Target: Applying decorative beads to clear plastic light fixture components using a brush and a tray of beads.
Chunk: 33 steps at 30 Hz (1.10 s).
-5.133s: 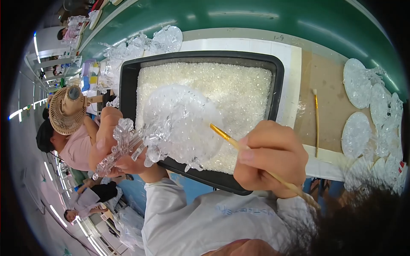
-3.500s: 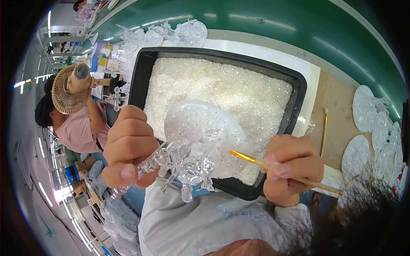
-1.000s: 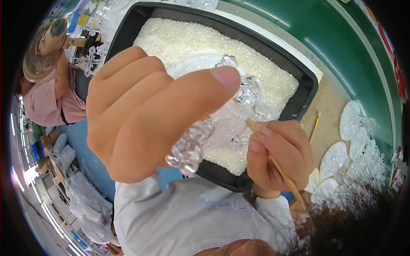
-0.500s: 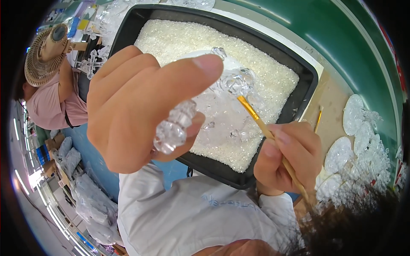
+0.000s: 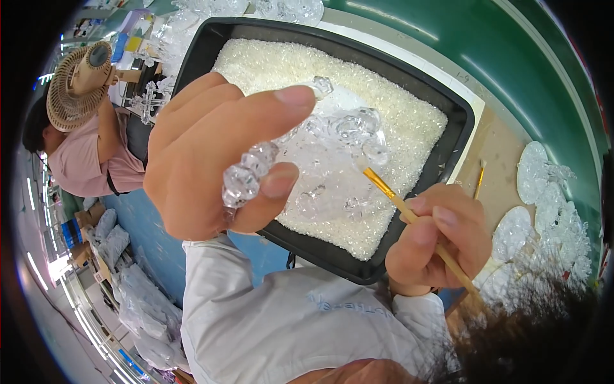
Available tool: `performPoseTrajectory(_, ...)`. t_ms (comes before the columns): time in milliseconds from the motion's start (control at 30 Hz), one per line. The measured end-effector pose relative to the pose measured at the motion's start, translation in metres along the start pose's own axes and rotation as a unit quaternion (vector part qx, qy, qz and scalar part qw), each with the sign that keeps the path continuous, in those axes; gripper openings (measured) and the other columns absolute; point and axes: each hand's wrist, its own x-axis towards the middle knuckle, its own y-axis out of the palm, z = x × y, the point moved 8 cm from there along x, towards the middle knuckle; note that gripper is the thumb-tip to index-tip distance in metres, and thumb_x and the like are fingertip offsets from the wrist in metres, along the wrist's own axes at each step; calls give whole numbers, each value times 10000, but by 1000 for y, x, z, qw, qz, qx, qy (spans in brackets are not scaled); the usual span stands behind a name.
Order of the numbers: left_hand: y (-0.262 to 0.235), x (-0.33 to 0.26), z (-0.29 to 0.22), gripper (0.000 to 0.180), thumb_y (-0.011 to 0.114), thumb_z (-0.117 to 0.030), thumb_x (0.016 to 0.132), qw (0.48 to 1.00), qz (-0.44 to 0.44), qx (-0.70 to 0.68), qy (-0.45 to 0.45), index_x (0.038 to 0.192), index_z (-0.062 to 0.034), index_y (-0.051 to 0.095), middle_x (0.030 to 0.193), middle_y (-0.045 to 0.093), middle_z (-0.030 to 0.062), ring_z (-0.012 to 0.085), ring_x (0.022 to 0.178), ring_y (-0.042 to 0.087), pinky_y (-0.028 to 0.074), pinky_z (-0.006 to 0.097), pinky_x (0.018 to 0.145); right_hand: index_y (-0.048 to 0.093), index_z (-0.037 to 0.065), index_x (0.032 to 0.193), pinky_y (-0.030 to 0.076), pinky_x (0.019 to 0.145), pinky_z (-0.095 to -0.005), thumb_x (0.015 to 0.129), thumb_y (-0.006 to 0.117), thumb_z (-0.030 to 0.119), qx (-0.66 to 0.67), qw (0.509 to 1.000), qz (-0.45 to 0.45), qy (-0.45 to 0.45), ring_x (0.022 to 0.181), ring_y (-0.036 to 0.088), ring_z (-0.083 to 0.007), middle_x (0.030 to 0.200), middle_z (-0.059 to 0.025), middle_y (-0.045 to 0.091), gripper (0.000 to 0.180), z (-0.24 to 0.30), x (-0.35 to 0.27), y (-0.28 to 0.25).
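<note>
My left hand [image 5: 204, 150] is closed round a clear ornament [image 5: 358, 125]. The ornament has a translucent round plate, faceted bead-like knobs along one side and raised, lumpy shapes on its face; a beaded part pokes out between my thumb and fingers. My right hand [image 5: 441, 240] pinches a paintbrush [image 5: 396, 200] by its pale wooden handle. Its gold ferrule and short bristles point at the ornament's face; whether they touch it I cannot tell. Beneath both hands is a black tray [image 5: 457, 137] filled with glittering, whitish clear granules [image 5: 409, 105].
Right of the tray lie a second brush [image 5: 480, 179] and a heap of clear ornaments [image 5: 550, 205]. More clear pieces [image 5: 288, 9] sit beyond the tray's far edge. At the left, a person in a pink top [image 5: 96, 157] is by a beige fan [image 5: 80, 83]. A green surface [image 5: 435, 32] curves behind.
The brush tip has shifted down along the ornament, away from the upper raised shapes. My left hand and the ornament have tilted a little. Both hands keep their hold.
</note>
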Motion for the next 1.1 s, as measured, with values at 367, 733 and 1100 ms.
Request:
performPoseTrajectory(367, -2, -6, 0, 357, 761, -245, 869, 990, -139, -38, 4, 1045, 59, 703, 631, 552, 67, 202, 502, 438, 327, 336, 481, 633, -2, 1003, 498, 536, -318, 855, 647, -9, -62, 995, 74, 36, 598, 611, -246, 804, -174, 666, 149, 7, 6, 11)
performPoseTrajectory(733, 0, 29, 31, 285, 704, -163, 917, 983, -89, 43, -156, 1172, -35, 698, 722, 610, 54, 195, 545, 517, 442, 315, 553, 500, 88, 1196, 396, 512, -338, 985, 560, 115, 28, 979, -139, -148, 637, 504, -204, 1015, -164, 568, 221, 24, -14, -24)
performPoseTrajectory(1100, 118, 150, 170, 289, 658, -302, 952, 981, 67, 66, -168, 933, -16, 696, 833, 717, 151, 305, 775, 692, 540, 424, 715, 476, 71, 1251, 444, 562, -306, 1034, 480, 110, 56, 972, -178, -142, 661, 498, -208, 991, -185, 558, 220, 15, -13, -33)
